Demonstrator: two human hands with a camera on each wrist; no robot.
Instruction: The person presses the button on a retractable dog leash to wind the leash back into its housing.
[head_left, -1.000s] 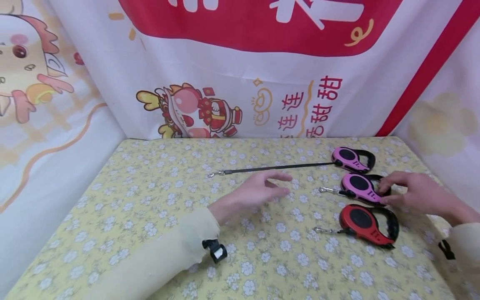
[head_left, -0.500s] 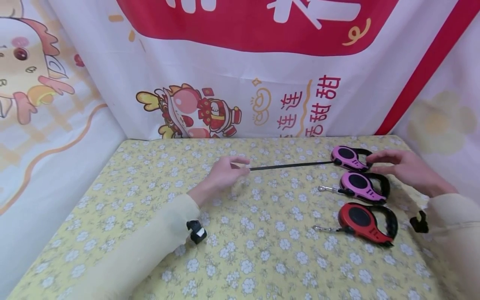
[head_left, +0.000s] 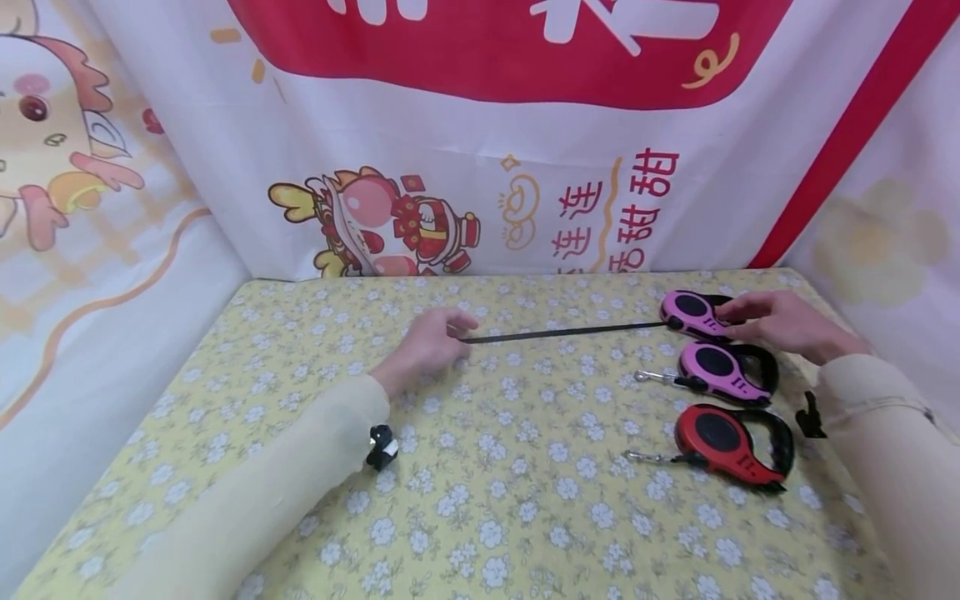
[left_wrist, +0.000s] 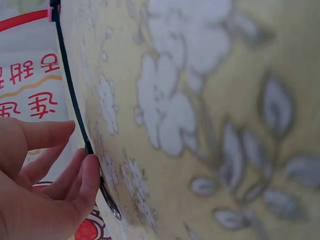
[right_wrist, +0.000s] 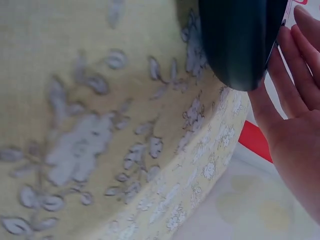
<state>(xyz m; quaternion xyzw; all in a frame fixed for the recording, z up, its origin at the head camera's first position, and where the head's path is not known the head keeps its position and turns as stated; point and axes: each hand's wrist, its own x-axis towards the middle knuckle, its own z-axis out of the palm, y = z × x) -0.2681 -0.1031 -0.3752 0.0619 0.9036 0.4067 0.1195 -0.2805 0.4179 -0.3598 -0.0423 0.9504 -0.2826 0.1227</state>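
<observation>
At the back right of the flowered table lies a pink retractable dog leash (head_left: 684, 312), its black strap (head_left: 562, 333) drawn out straight to the left. My left hand (head_left: 431, 343) pinches this strap near its end, and the metal clip (left_wrist: 114, 210) shows beyond the fingers in the left wrist view. My right hand (head_left: 783, 323) grips the leash's rear part by the handle, with fingers over the casing edge. In the right wrist view a dark rounded handle (right_wrist: 237, 45) looms in front of the fingers (right_wrist: 285, 80); which leash it belongs to I cannot tell.
A second pink leash (head_left: 712, 362) lies just in front of the first, and a red leash (head_left: 712, 431) nearer still. Both have short clips pointing left. Printed cloth (head_left: 487, 92) hangs behind the table (head_left: 525, 500) and at both sides.
My left hand has moved left to the strap's end and taken it. The right hand has gone from the middle pink leash back to the far one and taken hold there.
</observation>
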